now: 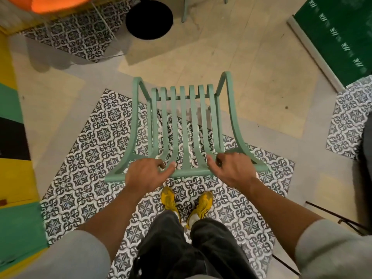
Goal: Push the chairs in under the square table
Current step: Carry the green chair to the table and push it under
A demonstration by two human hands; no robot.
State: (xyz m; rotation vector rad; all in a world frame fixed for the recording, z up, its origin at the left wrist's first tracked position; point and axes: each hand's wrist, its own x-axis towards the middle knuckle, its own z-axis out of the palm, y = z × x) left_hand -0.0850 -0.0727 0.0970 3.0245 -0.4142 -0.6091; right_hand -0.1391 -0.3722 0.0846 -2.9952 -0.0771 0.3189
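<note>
A pale green slatted metal chair (184, 117) stands right in front of me, seen from above and behind. My left hand (146, 174) grips the top rail of its backrest left of centre, fingers curled over the bar. My right hand (231, 170) grips the same rail right of centre. The chair's seat points away from me toward a round black table base (149, 18) at the top of the view. The table top itself is out of view. A leg of a second green chair (184, 11) shows beyond that base.
My yellow shoes (187, 206) stand just behind the chair on patterned tiles. A yellow and green wall (12, 137) runs along the left. A green panel (340, 31) is at the upper right, and dark thin metal legs (332, 216) at the lower right.
</note>
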